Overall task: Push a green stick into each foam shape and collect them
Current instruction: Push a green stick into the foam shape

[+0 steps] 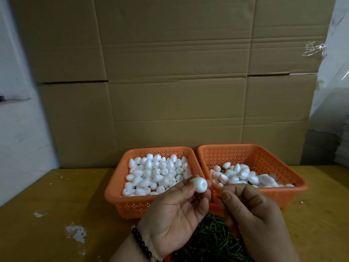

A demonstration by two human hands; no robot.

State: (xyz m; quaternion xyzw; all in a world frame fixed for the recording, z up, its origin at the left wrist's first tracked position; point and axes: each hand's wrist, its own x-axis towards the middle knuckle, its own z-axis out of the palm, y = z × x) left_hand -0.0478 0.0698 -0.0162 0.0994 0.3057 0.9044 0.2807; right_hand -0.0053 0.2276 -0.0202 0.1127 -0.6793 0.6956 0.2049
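While the left basket (120, 188) is piled with plain foam shapes (156, 173), fewer are gathered in the right basket (294, 181), so much seems left. One foam shape (198, 184) is pinched by the left hand (173, 214), a green stick (219, 197) by the right hand (253, 210).

Flattened cardboard sheets (170, 82) are standing upright behind the work area, covering the back. A wooden tabletop (56, 205) is carrying white scuffs (75, 232) at left. Clear plastic sheeting (332, 63) is hanging at right. A whitish wall (15, 110) is showing at left.
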